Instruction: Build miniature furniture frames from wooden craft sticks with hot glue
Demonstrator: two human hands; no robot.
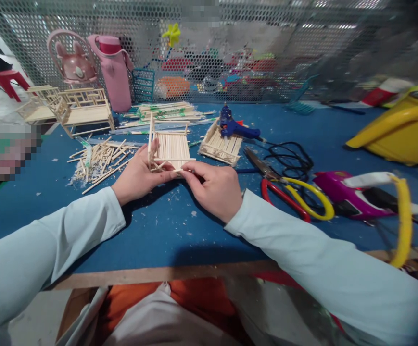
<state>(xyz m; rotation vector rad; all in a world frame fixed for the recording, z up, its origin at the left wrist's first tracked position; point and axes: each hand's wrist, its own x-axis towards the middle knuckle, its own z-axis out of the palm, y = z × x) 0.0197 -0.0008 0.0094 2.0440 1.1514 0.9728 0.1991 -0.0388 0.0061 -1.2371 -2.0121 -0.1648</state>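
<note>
A small model chair frame made of thin wooden sticks (pixel 172 144) stands tilted on the blue table between my hands. My left hand (pixel 138 173) grips its left side, thumb along the front edge. With thumb and forefinger, my right hand (pixel 216 187) pinches a short wooden stick (pixel 178 171) at the frame's near edge. Just behind my right hand, a blue glue gun (pixel 235 126) rests on another slatted stick piece (pixel 218 144). A heap of short cut sticks (pixel 102 156) lies left of my left hand.
Finished-looking stick models (pixel 84 113) stand at back left, near a pink bottle (pixel 114 72). Red-and-yellow-handled scissors (pixel 284 185), a black cable (pixel 291 161), a purple tool (pixel 356 194) and a yellow container (pixel 399 127) occupy the right. Bundled sticks (pixel 169 111) lie before a perforated metal screen (pixel 209 53).
</note>
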